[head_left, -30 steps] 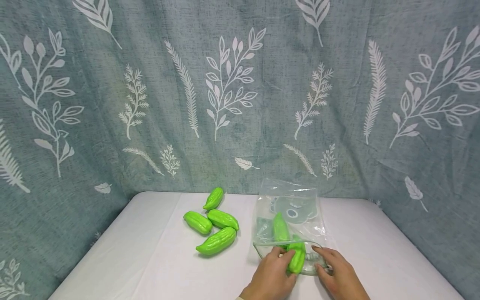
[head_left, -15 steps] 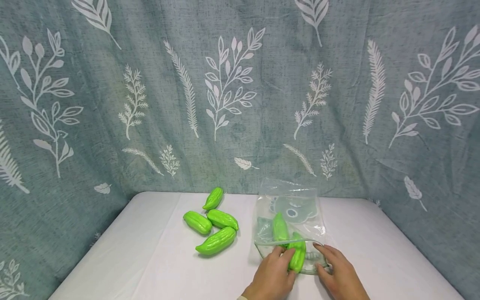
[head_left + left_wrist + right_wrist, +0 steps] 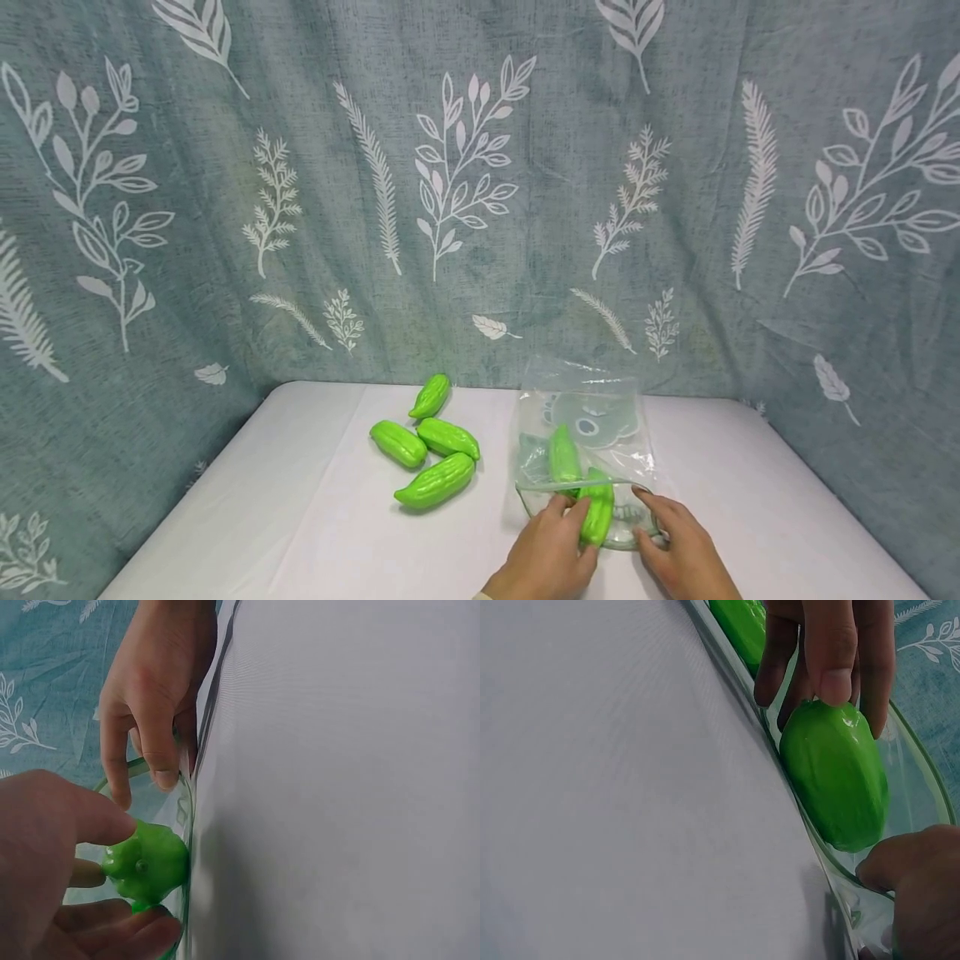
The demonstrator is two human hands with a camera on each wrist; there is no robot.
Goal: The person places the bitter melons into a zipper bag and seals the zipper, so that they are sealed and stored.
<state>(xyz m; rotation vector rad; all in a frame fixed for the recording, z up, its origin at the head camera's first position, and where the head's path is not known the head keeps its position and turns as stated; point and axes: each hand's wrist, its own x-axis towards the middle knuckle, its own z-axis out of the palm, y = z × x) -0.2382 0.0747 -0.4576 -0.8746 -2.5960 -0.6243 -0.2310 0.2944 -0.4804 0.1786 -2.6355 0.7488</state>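
A clear zip bag (image 3: pixel 534 417) with a bear-like print lies on the white table, its mouth toward me. One bitter melon (image 3: pixel 564 454) is inside it. A second bitter melon (image 3: pixel 597 517) sits in the mouth, its far end under the upper plastic. My left hand (image 3: pixel 547 546) holds this second one, thumb on one side and fingers on the other; the left wrist view shows its rounded near end (image 3: pixel 150 862). At the mouth's right corner, my right hand (image 3: pixel 684 542) grips the bag's edge, with its fingers spread along the opening (image 3: pixel 937 780).
Several more bitter melons lie in a loose group left of the bag, among them a front one (image 3: pixel 435 482) and a back one (image 3: pixel 431 396). A grey-green leaf-patterned curtain (image 3: pixel 480 208) hangs behind the white tabletop (image 3: pixel 330 533) and along its sides.
Head view shifts slightly, moving the whole scene a little in the picture. Both hands keep nearly the same place at the bag mouth, and the bitter melon between my left fingers barely moves.
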